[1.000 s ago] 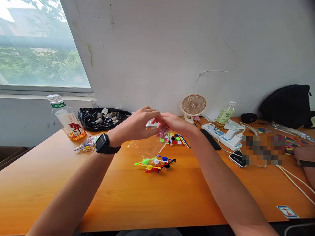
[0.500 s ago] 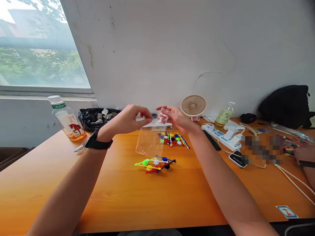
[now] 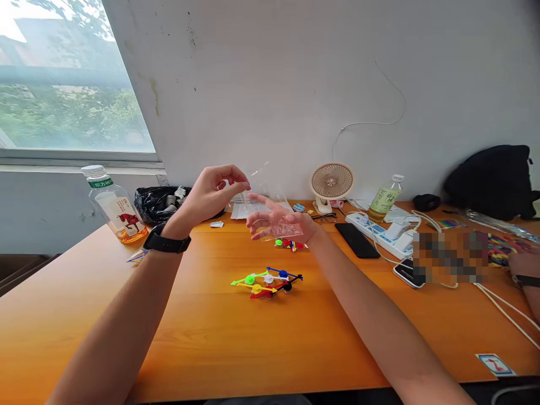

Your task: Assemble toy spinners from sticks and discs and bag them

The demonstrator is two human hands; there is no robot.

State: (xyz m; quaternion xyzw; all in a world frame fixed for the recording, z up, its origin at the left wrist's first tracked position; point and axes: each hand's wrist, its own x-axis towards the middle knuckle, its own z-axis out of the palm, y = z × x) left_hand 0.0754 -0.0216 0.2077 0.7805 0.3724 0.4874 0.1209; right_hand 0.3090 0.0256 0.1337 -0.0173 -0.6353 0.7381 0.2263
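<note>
My left hand [image 3: 215,191] pinches a corner of a clear plastic bag [image 3: 264,188] between thumb and fingers, above the table. My right hand [image 3: 291,219] is open with its fingers stretched out against or close behind the bag; whether it touches is hard to tell. Below the hands lie several plastic arrow spinners [image 3: 268,281] in green, white, blue, yellow, red and black, grouped on the wooden table [image 3: 202,326]. A loose pile of small coloured pieces [image 3: 290,245] sits farther back, partly hidden by my right hand.
On the left stand a drink bottle [image 3: 116,208] and a black plastic bag [image 3: 147,199] with rubbish. A fan [image 3: 331,180], phone [image 3: 358,241], power strip [image 3: 377,233] and second bottle [image 3: 383,199] are at the back right. Another person's arm [image 3: 525,275] shows at the right edge.
The clear bag has been raised and tilted. My right hand has turned and spread its fingers by the bag, shifting lower; my left hand has moved slightly left.
</note>
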